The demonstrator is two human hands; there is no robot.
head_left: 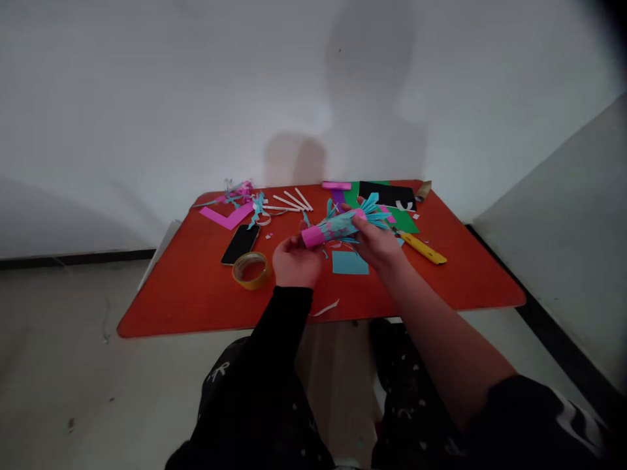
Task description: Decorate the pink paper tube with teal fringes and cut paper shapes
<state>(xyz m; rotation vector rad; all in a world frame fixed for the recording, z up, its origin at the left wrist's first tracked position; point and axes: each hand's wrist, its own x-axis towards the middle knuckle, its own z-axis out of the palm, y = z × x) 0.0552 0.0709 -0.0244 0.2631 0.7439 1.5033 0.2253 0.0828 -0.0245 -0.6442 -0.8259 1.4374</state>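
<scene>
Paper tube (339, 226), pink and blue: up between both grips, clear of the worktop (171, 287), lying slantwise with its blue fringe (372, 202) at the higher, right-hand end.

Both grips loaded, same part. Left grip (296, 264) is cupped around the plain pink end; right grip (378, 241) is closed on the fringed end, thumb on the near side, fingertips showing behind.

Step in hand, my read: two-handed holding or adjusting of the tube; can't tell whether anything is being pressed or turned. Next move calls for light pressure at the right grip, since the fringe looks easy to crush, with the left grip steadying the plain end.

Pose: both arms reach forward and inward. Left forearm is in a black sleeve (281, 326), palm turned up. Right forearm is bare, angled in from lower right.

Around the grips: blue paper (350, 263) on the worktop, in front of the tube and between them. Tape roll (251, 283) just left of the left grip, phone (240, 245) behind the roll. White sticks (295, 200) behind the left grip. Yellow cutter (424, 249) right of the right grip, black paper (389, 194) behind it.
</scene>
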